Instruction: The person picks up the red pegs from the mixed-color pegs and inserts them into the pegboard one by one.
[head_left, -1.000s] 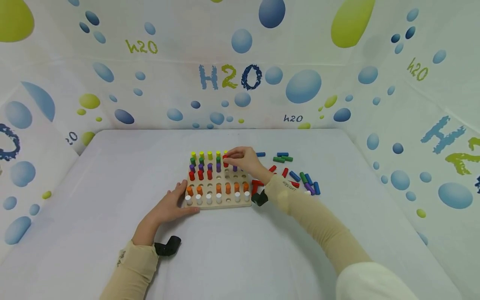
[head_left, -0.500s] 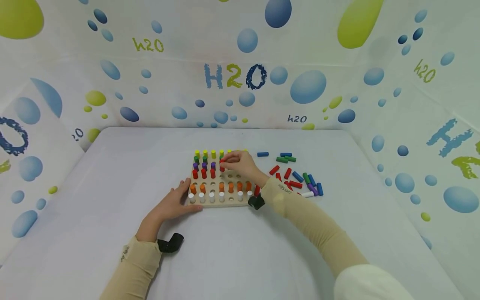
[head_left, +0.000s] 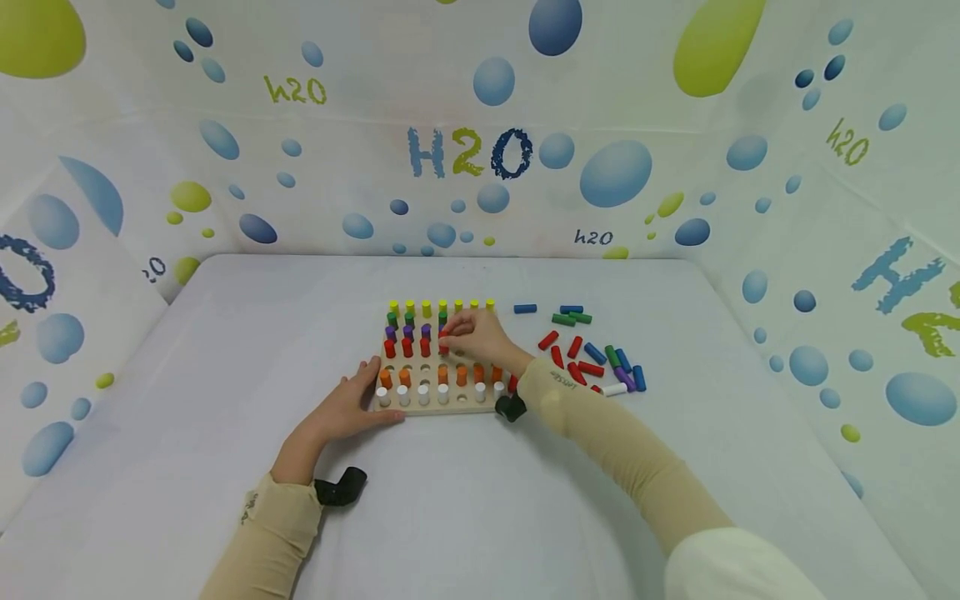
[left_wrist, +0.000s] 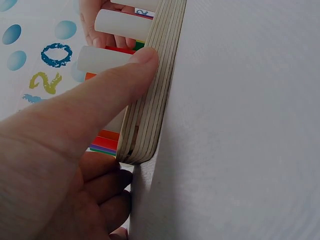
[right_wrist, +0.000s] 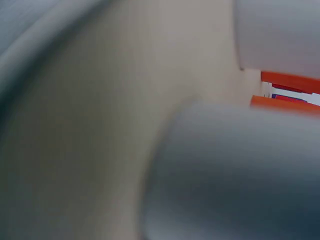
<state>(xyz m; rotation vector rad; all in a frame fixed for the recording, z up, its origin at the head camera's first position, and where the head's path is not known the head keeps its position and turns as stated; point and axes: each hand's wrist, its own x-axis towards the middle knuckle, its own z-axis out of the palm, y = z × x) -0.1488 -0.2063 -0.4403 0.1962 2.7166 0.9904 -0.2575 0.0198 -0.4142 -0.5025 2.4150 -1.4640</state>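
A wooden pegboard (head_left: 438,408) lies on the table with rows of yellow, green, purple, red, orange and white pegs standing in it. My left hand (head_left: 347,407) grips its near left corner. The left wrist view shows the thumb (left_wrist: 115,85) on the board's front edge and curled fingers at its side. Over the board, my right hand (head_left: 483,340) pinches an upright red peg (head_left: 443,342), in line with the row of red pegs (head_left: 407,347). Whether its lower end is in a hole cannot be seen. White pegs (right_wrist: 235,175) fill the right wrist view, which shows no fingers.
Loose pegs lie right of the board: red pegs (head_left: 575,347), blue pegs (head_left: 595,353), green pegs (head_left: 564,319), a purple peg (head_left: 625,379) and a white peg (head_left: 615,389). Each wrist carries a black camera (head_left: 341,487). Patterned cloth (head_left: 480,200) hangs behind the table.
My right hand has moved left and nearer with the red peg, from the green row's area down to the red row. The left hand stays on the board's corner.
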